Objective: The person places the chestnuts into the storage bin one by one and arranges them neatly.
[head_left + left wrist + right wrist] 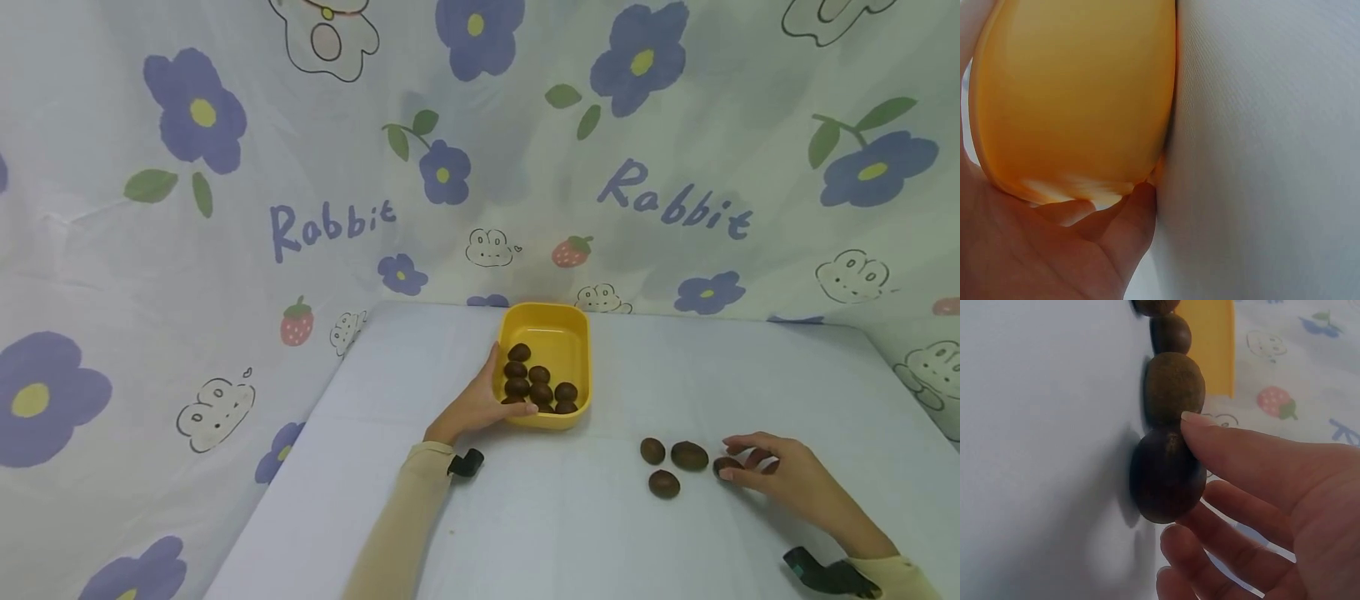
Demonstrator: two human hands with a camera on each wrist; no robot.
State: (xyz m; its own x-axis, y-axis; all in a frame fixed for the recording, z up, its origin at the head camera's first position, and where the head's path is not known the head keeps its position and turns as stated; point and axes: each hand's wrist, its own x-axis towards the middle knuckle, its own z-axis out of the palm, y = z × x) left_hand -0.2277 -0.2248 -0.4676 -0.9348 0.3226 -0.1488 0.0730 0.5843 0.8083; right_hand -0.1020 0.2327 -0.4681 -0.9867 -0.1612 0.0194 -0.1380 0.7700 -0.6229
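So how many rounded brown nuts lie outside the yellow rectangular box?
4: one nut touched by the right hand; left of it, an oval nut; farther left, another nut; nearer the camera than those two, the fourth nut.
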